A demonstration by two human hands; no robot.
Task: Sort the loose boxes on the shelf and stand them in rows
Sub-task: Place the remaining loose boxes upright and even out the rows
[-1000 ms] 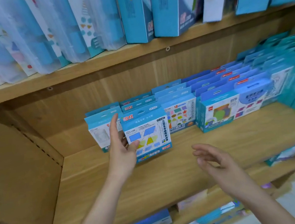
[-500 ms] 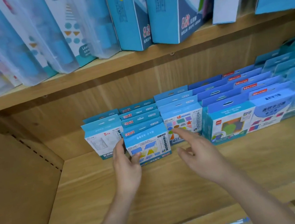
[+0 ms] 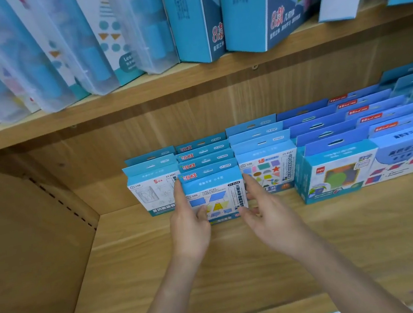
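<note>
Rows of boxes crowded both sides of the front box. The right hand had joined the left hand, both gripping its edges.

My left hand and right hand are bare, no gloves, rings or watch. Both forearms bare up to frame edge, no sleeves in view. Nails short, unpainted as far as visible.

Hands hide front box lower corners; rear boxes show only top strips.
</note>
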